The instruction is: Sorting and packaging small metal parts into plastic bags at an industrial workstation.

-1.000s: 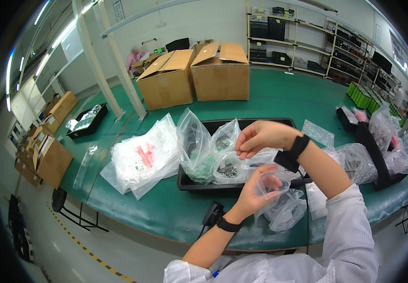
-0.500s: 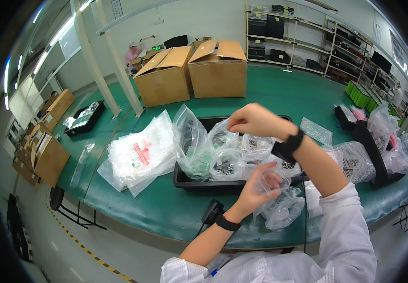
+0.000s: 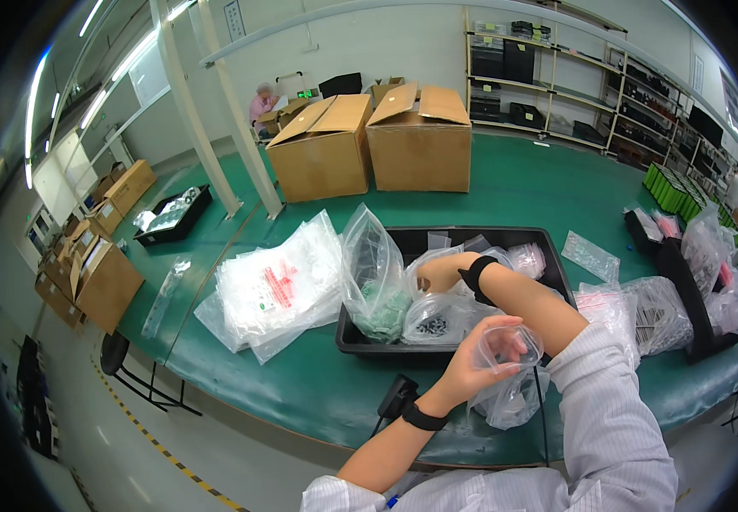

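My left hand (image 3: 469, 369) is closed around a clear plastic cup (image 3: 512, 348), held tilted in front of the tray's near edge. My right hand (image 3: 442, 272) reaches down into the clear plastic bags in a black tray (image 3: 369, 347), and its fingertips are hidden there. One bag beside it holds small dark metal parts (image 3: 430, 327). To the left in the tray stands a taller open bag (image 3: 371, 247) with green packets (image 3: 383, 311) in it. My right forearm crosses above the tray and covers part of its contents.
Flat plastic bags (image 3: 258, 282) lie stacked left of the tray. A small black device on a stand (image 3: 398, 395) is at the table's front edge. Bagged parts (image 3: 661, 316) lie to the right. Two big cardboard boxes (image 3: 420, 152) stand behind; a person (image 3: 263, 102) sits beyond.
My right hand has gone down from above the tray into the bags. My left hand still holds the cup. The whole view has shifted slightly.
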Action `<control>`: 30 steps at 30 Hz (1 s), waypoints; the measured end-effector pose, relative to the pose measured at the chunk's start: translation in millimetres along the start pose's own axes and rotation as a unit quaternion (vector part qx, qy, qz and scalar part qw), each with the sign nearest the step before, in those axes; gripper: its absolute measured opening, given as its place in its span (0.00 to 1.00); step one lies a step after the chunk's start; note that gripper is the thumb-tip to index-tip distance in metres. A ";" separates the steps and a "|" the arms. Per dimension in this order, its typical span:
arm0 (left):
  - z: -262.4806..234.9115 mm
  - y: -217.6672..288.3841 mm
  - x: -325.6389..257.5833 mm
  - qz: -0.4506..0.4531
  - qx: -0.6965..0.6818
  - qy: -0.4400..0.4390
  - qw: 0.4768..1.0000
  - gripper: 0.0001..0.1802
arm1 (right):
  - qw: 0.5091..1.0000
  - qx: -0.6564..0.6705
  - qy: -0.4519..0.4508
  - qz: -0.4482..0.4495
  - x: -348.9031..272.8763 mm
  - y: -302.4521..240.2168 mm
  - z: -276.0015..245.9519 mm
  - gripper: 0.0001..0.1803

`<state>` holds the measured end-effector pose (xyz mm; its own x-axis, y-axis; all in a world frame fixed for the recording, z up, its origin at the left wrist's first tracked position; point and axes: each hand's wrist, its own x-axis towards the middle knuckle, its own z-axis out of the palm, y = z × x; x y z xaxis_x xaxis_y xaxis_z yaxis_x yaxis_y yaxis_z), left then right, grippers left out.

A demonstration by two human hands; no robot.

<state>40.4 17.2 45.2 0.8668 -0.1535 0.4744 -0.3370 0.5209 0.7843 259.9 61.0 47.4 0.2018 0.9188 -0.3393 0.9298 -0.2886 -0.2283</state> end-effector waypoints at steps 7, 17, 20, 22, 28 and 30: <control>0.7 -2.7 3.7 0.004 -0.005 -0.011 1.000 0.36 | 0.999 0.020 0.008 -0.027 -2.1 7.7 3.8 0.16; -3.7 -5.4 1.9 0.009 -0.001 0.037 0.999 0.37 | 0.956 0.228 0.183 -0.026 -55.2 -9.0 -28.0 0.11; -5.4 -6.4 1.0 0.021 -0.004 0.071 0.997 0.38 | 0.934 0.299 0.193 -0.028 -84.1 -23.4 -44.0 0.12; -4.2 -5.5 2.1 0.032 -0.006 0.085 0.996 0.39 | 0.908 0.363 0.201 -0.066 -112.5 -39.7 -56.2 0.11; -4.2 -6.8 3.2 0.080 -0.024 0.131 0.988 0.36 | 0.870 0.444 0.202 -0.074 -191.9 -71.5 -81.3 0.10; -3.6 -8.6 1.7 0.097 -0.042 0.169 0.980 0.37 | 0.889 0.396 0.198 -0.113 -208.2 -85.4 -86.8 0.10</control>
<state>46.1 15.5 37.8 0.8665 0.2346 0.4406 -0.4883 0.5815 0.6507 165.2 -82.3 216.7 0.2752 0.9551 0.1099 0.4835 -0.0387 -0.8745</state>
